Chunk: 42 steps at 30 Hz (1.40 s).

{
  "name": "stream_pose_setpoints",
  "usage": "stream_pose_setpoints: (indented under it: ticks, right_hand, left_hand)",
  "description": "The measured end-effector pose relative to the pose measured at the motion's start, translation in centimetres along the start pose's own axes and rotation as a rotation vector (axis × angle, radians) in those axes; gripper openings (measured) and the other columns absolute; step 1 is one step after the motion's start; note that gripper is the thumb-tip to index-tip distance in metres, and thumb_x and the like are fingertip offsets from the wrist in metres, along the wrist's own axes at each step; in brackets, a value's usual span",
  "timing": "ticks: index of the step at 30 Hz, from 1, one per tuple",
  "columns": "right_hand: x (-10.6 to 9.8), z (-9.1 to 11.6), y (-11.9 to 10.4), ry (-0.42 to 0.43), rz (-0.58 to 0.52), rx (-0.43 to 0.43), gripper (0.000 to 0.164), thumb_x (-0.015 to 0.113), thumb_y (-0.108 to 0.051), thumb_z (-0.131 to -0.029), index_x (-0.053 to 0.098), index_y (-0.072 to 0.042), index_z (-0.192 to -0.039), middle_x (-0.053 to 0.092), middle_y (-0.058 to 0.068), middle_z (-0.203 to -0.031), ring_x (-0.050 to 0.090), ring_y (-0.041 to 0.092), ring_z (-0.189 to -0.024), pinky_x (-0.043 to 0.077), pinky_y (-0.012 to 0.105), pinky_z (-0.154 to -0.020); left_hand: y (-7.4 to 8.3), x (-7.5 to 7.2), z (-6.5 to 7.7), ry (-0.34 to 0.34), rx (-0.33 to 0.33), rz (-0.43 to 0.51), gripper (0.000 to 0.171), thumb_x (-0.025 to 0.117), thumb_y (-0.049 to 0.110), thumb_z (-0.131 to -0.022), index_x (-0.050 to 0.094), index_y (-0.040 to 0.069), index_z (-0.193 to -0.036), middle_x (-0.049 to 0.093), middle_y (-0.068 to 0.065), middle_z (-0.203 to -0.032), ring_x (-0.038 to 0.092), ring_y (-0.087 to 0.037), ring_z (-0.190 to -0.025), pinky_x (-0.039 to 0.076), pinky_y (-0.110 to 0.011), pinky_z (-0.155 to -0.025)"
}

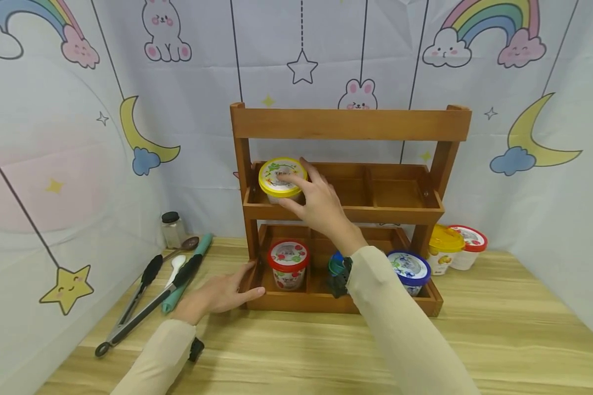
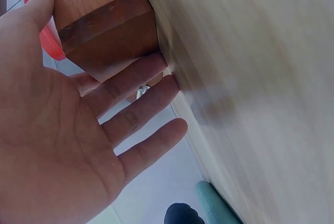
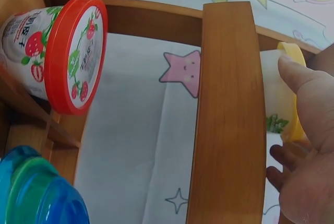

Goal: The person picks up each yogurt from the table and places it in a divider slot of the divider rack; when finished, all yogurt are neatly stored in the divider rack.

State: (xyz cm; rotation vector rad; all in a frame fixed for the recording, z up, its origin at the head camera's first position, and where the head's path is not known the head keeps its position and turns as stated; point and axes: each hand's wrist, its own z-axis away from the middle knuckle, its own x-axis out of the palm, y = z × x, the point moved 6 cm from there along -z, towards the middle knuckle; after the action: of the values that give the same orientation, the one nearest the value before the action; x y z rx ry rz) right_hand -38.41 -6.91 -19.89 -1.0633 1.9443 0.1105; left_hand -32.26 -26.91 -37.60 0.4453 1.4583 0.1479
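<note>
A two-tier wooden rack point(image 1: 346, 125) stands against the wall. In the upper tier's left compartment is a white tub with a yellow lid point(image 1: 283, 174). My right hand point(image 1: 321, 204) grips this tub, with a finger across the lid and the thumb at its near side. Below it, a red-lidded strawberry tub point(image 3: 78, 57) sits in the lower left compartment. My left hand point(image 1: 219, 292) rests at the rack's lower left corner, thumb over the front edge. In the left wrist view, its fingers point(image 2: 141, 122) extend beside the wood.
Stacked blue and green plastic pieces point(image 3: 42, 192) and a blue-lidded tub point(image 1: 409, 266) share the lower tier. Right of the rack stand yellow-lidded point(image 1: 445, 249) and red-lidded point(image 1: 468, 247) tubs. Tongs point(image 1: 148, 307), a white spoon point(image 1: 177, 264), a teal roll point(image 1: 203, 247) and a black-capped jar point(image 1: 173, 230) are left.
</note>
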Motion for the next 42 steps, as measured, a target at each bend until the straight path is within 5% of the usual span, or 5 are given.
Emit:
stream_pose_setpoints:
  ticks: [6, 14, 22, 34, 42]
  right_hand:
    - [-0.6, 0.6, 0.4, -0.022, 0.025, -0.025, 0.052, 0.068, -0.04, -0.096, 0.054, -0.034, -0.146, 0.019, 0.011, -0.165, 0.042, 0.041, -0.136, 0.035, 0.06, -0.109]
    - [-1.3, 1.3, 1.1, -0.039, -0.026, -0.036, 0.058, 0.067, -0.036, -0.097, 0.047, -0.032, -0.151, 0.014, 0.014, -0.166, 0.053, 0.022, -0.071, 0.05, 0.034, -0.068]
    - [-1.8, 3.2, 2.3, -0.032, -0.055, -0.03, 0.057, 0.067, -0.034, -0.097, 0.047, -0.03, -0.151, 0.02, 0.013, -0.164, 0.046, 0.043, -0.134, 0.042, 0.059, -0.105]
    - [-2.7, 6.3, 4.6, 0.014, -0.073, -0.048, 0.072, 0.068, -0.029, -0.097, 0.032, -0.018, -0.158, 0.062, 0.011, -0.136, 0.058, 0.031, -0.121, 0.044, 0.053, -0.104]
    - [-3.5, 8.3, 5.6, -0.013, -0.006, -0.084, 0.068, 0.07, -0.027, -0.096, 0.038, -0.012, -0.155, 0.057, 0.011, -0.142, 0.05, 0.03, -0.133, 0.027, 0.054, -0.117]
  left_hand:
    - [0.2, 0.0, -0.1, 0.005, 0.005, -0.002, 0.088, 0.051, 0.068, -0.094, 0.027, 0.013, -0.159, 0.051, -0.029, -0.142, 0.055, -0.049, -0.123, 0.041, -0.06, -0.103]
    - [0.5, -0.1, -0.2, 0.006, 0.008, -0.003, 0.09, 0.05, 0.07, -0.093, 0.027, 0.013, -0.159, 0.051, -0.029, -0.142, 0.054, -0.049, -0.123, 0.04, -0.06, -0.103]
    - [0.6, -0.1, -0.1, 0.008, 0.017, 0.003, 0.088, 0.052, 0.066, -0.094, 0.028, 0.012, -0.159, 0.053, -0.028, -0.141, 0.055, -0.048, -0.122, 0.04, -0.061, -0.103]
    - [0.5, -0.1, 0.1, 0.016, 0.044, 0.004, 0.088, 0.051, 0.066, -0.095, 0.028, 0.008, -0.158, 0.05, -0.029, -0.143, 0.053, -0.049, -0.125, 0.039, -0.061, -0.104]
    - [0.4, -0.1, -0.2, 0.012, 0.028, 0.013, 0.088, 0.052, 0.065, -0.095, 0.027, 0.009, -0.158, 0.048, -0.028, -0.146, 0.051, -0.049, -0.127, 0.039, -0.061, -0.105]
